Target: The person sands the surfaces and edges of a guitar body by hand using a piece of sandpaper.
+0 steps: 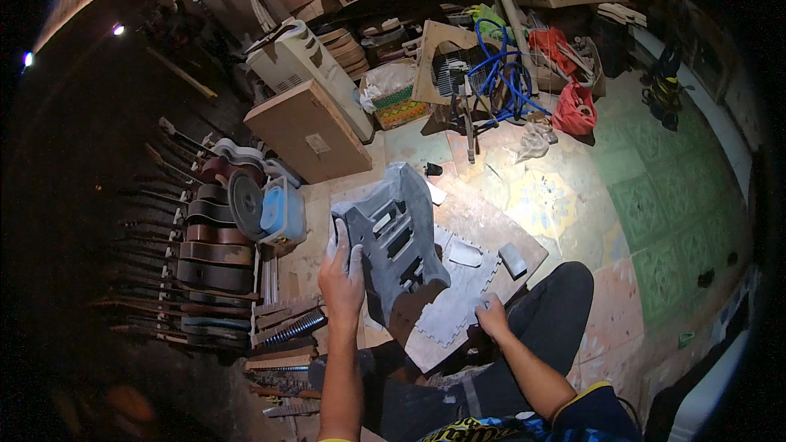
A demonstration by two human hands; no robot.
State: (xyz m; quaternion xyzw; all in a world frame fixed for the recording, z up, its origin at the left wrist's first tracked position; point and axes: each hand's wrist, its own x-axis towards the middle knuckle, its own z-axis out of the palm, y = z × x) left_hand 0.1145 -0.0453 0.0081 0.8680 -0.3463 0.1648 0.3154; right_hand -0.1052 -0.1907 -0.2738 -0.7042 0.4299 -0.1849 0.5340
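My left hand (pixel 342 277) grips the edge of a grey electric guitar body (pixel 375 247), its fingers wrapped round the left side. The body is held up at a tilt, with several routed cavities showing in its face. My right hand (pixel 493 315) is closed over the right edge of a dusty grey foam mat (pixel 446 311) with jigsaw edges; whatever its fingers may hold is hidden. A light, rounded piece of sheet (pixel 465 255) rests on the mat. Beside it, a grey rectangular block (pixel 513 260) sits on a wooden board (pixel 524 236) beneath the mat.
Guitars (pixel 214 266) stand in a row at the left, near a blue-lidded tub (pixel 282 211). A flat cardboard box (pixel 309 131) leans further back. Blue hose (pixel 512 82) and a red bag (pixel 575 108) lie on the tiled floor (pixel 647 188). A small black object (pixel 433 169) lies beyond the guitar body.
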